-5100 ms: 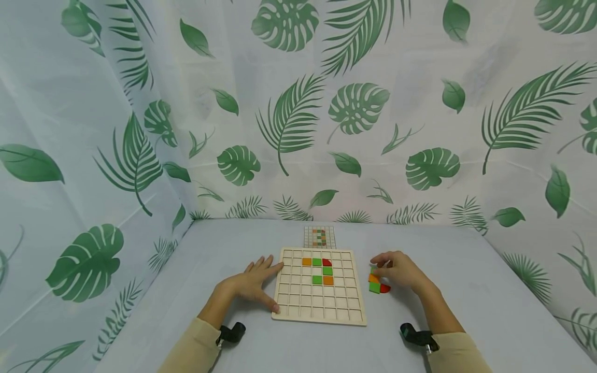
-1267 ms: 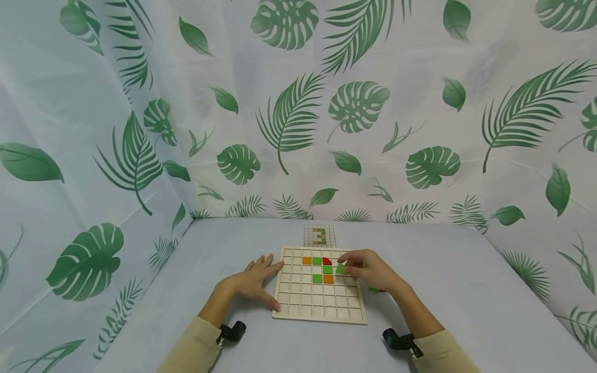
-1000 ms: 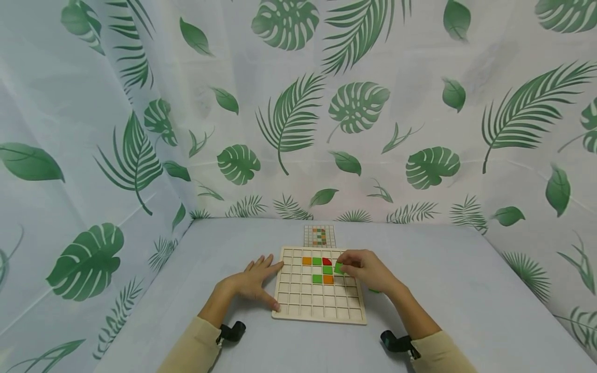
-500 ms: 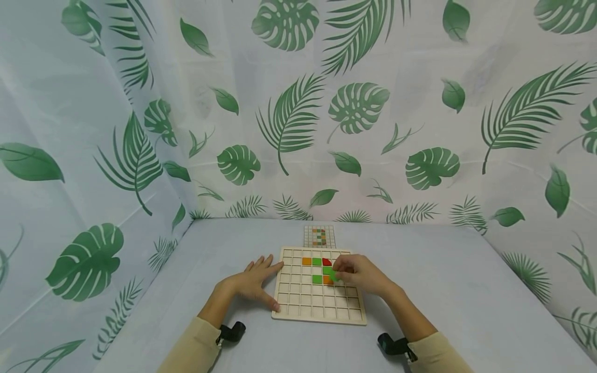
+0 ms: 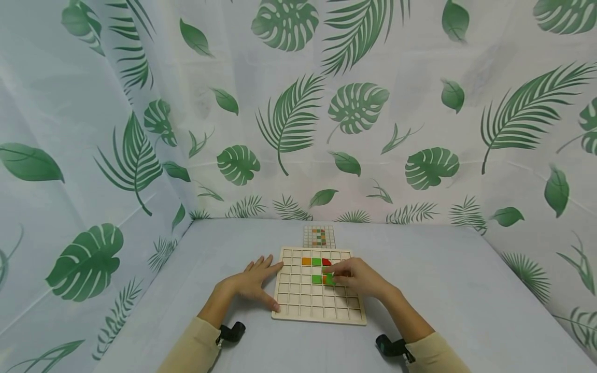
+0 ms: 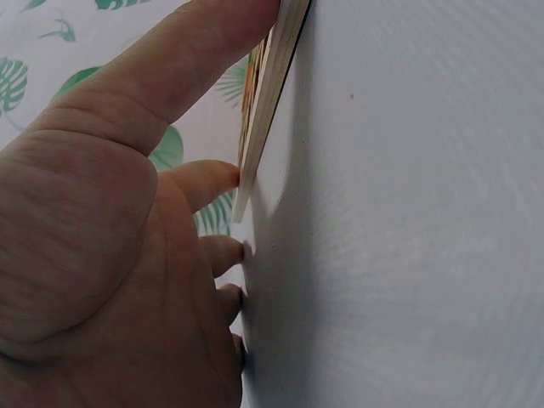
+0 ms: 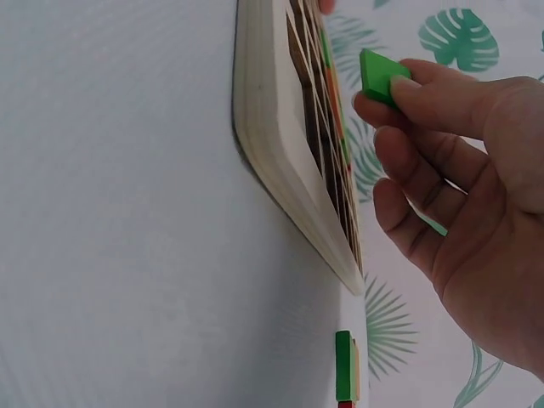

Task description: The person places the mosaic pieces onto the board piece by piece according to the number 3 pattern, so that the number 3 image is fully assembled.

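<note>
A pale wooden grid board (image 5: 298,300) lies on the table. Its cells hold an orange square tile (image 5: 306,261), green square tiles (image 5: 316,280) and a red rounded piece (image 5: 326,262); another orange tile is partly covered. With fingers spread, my left hand (image 5: 252,285) touches the board's left edge with thumb and index finger, as the left wrist view also shows. My right hand (image 5: 361,277) pinches a green square tile (image 7: 382,76) between thumb and finger, held over the coloured cells and above the board's surface in the right wrist view.
Behind the board lies a card (image 5: 319,226) printed with a grid and coloured squares. Loose pieces, among them a green tile (image 7: 342,365), lie on the table right of the board, hidden in the head view. A leaf-patterned curtain (image 5: 289,197) hangs behind the table.
My right hand took a green tile from the loose pieces and carried it left over the board. It has since shifted slightly left and nearer. The left hand has stayed put.
</note>
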A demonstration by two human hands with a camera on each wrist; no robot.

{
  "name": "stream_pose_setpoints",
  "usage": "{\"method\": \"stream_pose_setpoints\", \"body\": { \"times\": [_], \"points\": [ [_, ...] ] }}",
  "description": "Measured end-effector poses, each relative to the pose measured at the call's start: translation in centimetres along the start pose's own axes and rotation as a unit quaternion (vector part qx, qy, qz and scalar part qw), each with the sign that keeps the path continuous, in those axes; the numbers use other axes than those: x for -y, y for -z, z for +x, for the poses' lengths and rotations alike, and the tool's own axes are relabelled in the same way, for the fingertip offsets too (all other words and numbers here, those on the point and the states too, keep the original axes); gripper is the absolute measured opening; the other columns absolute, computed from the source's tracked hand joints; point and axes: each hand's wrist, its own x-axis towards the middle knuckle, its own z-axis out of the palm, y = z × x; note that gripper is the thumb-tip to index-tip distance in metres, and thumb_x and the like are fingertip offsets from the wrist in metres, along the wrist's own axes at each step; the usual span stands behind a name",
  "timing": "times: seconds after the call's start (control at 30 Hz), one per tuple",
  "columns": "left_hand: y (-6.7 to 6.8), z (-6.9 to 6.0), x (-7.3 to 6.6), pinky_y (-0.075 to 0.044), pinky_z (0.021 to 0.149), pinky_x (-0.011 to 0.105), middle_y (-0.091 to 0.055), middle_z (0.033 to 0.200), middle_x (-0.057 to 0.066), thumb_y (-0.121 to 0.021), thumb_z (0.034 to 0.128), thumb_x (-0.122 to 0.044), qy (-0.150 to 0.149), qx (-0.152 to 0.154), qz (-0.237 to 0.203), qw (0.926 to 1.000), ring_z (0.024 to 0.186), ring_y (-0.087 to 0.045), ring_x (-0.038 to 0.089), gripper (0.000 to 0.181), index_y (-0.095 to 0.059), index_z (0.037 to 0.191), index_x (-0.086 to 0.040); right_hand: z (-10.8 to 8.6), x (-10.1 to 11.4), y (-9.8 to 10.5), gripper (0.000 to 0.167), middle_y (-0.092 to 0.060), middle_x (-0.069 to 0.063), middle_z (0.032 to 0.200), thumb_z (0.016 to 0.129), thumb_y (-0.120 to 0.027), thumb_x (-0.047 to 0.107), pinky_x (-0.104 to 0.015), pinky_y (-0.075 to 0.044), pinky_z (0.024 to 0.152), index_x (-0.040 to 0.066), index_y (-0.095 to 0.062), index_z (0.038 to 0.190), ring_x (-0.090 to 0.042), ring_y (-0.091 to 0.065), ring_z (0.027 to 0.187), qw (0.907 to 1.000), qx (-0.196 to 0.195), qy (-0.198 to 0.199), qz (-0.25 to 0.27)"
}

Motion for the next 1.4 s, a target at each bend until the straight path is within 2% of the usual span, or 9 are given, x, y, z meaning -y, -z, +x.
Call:
{"method": "stream_pose_setpoints", "body": {
  "times": [0.2,0.5,0.67,0.8,1.13,1.33,1.4],
  "points": [
    [0.0,0.0,-0.1,-0.004,0.13,0.062,-0.006,0.175,0.021,-0.088,0.0696,-0.066,-0.001,0.0,0.001,1.0,0.162,0.001,0.042,0.124,-0.026,0.167,-0.021,0.0,-0.1,-0.3,0.023,-0.068,-0.007,0.077,0.098,-0.069,0.005,-0.017,-0.04,0.055,0.012,-0.08,0.117,-0.002,-0.046,0.064,0.9997,0.018,0.016,-0.001],
    [-0.1,0.0,0.0,-0.004,0.131,0.061,-0.005,0.175,0.019,-0.087,0.0689,-0.068,0.005,0.0,0.002,1.0,0.163,0.001,0.04,0.124,-0.026,0.167,-0.023,0.0,0.4,-0.5,0.021,-0.068,-0.002,0.076,0.096,-0.071,0.005,-0.018,-0.04,0.055,0.012,-0.08,0.113,-0.003,-0.047,0.063,0.9994,0.033,0.006,0.001],
    [-0.1,0.0,0.1,-0.004,0.131,0.061,-0.005,0.175,0.018,-0.087,0.0685,-0.068,0.005,0.001,0.0,1.0,0.163,0.002,0.039,0.125,-0.026,0.167,-0.023,0.0,0.5,-0.6,0.018,-0.078,-0.001,0.094,0.095,-0.073,0.007,-0.019,-0.05,0.066,0.012,-0.081,0.11,-0.004,-0.059,0.076,0.9994,0.034,-0.003,0.002],
    [-0.1,0.0,0.2,-0.003,0.131,0.061,-0.005,0.175,0.018,-0.087,0.068,-0.069,0.005,0.0,-0.002,1.0,0.163,0.002,0.039,0.125,-0.026,0.167,-0.024,0.0,0.6,-0.6,0.016,-0.08,0.001,0.106,0.094,-0.075,0.007,-0.021,-0.054,0.074,0.012,-0.082,0.108,-0.008,-0.065,0.087,0.9995,0.03,-0.006,-0.002],
    [-0.1,0.0,0.1,-0.003,0.13,0.061,-0.005,0.175,0.019,-0.087,0.0687,-0.068,0.002,0.002,0.0,1.0,0.163,0.002,0.04,0.125,-0.025,0.167,-0.022,-0.1,0.9,-0.7,0.008,-0.076,0.002,0.088,0.093,-0.078,0.009,-0.023,-0.054,0.067,0.01,-0.079,0.101,-0.01,-0.062,0.077,0.9992,0.036,-0.016,0.004],
    [-0.1,0.0,0.2,-0.004,0.13,0.062,-0.006,0.175,0.019,-0.087,0.0686,-0.069,-0.001,0.002,0.002,1.0,0.163,0.001,0.04,0.125,-0.025,0.167,-0.022,-0.1,0.9,-0.7,0.006,-0.071,0.003,0.083,0.09,-0.08,0.008,-0.023,-0.05,0.065,0.014,-0.078,0.093,-0.011,-0.057,0.075,0.9993,0.033,-0.011,-0.012],
    [-0.1,0.0,0.2,-0.003,0.13,0.062,-0.005,0.175,0.019,-0.087,0.0688,-0.069,-0.002,0.003,0.0,1.0,0.163,0.002,0.04,0.125,-0.025,0.167,-0.023,-0.1,0.9,-0.7,0.004,-0.071,0.003,0.083,0.09,-0.081,0.008,-0.023,-0.049,0.065,0.012,-0.078,0.092,-0.012,-0.056,0.076,0.9993,0.033,-0.009,-0.013]
  ]
}}
